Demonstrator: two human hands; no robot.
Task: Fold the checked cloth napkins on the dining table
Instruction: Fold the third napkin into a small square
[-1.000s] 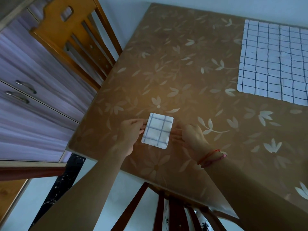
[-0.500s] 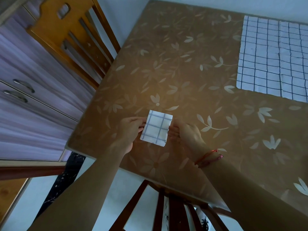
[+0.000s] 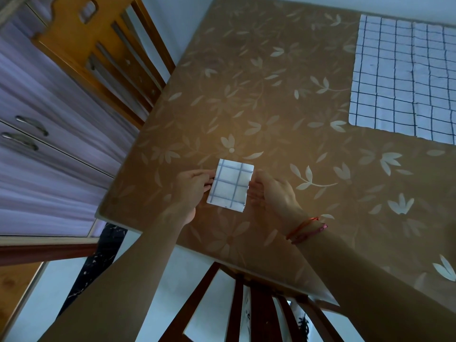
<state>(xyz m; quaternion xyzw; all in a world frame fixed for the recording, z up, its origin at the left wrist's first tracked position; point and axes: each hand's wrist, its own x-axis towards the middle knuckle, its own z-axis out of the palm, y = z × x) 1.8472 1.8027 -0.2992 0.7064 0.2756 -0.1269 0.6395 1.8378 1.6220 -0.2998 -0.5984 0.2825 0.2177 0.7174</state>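
Scarcely anything has shifted in the head view over the last second: the folded napkin (image 3: 230,186) lies flat as a small checked rectangle on the dining table (image 3: 246,95), in the same spot as before, and both hands have stayed at its sides. The left hand (image 3: 191,191) has its curled fingertips against the napkin's left edge, though whether they pinch the cloth or only press on it I cannot tell. The right hand (image 3: 274,191), a red thread (image 3: 306,229) at its wrist, lays fairly straight fingers along the napkin's right edge and grips nothing. That stillness suggests the folding of this piece is finished and the hands are only squaring its edges, so it could probably be let go. One napkin is clearly still to do: the spread napkin (image 3: 404,77) lies open and flat well away to the far right of the folded napkin, running out of the frame. As for edges, the table's near edge passes just below the folded napkin, with a dark chair back (image 3: 237,304) beyond it, and the table's left corner is near on the lower left, so sliding the folded napkin those ways risks dropping it. An orange chair (image 3: 98,53) and a drawer cabinet (image 3: 49,144) stand off the table, far to the upper left. Bare patterned tabletop stretches from the folded napkin toward the spread one, which looks like ample room for the reach.
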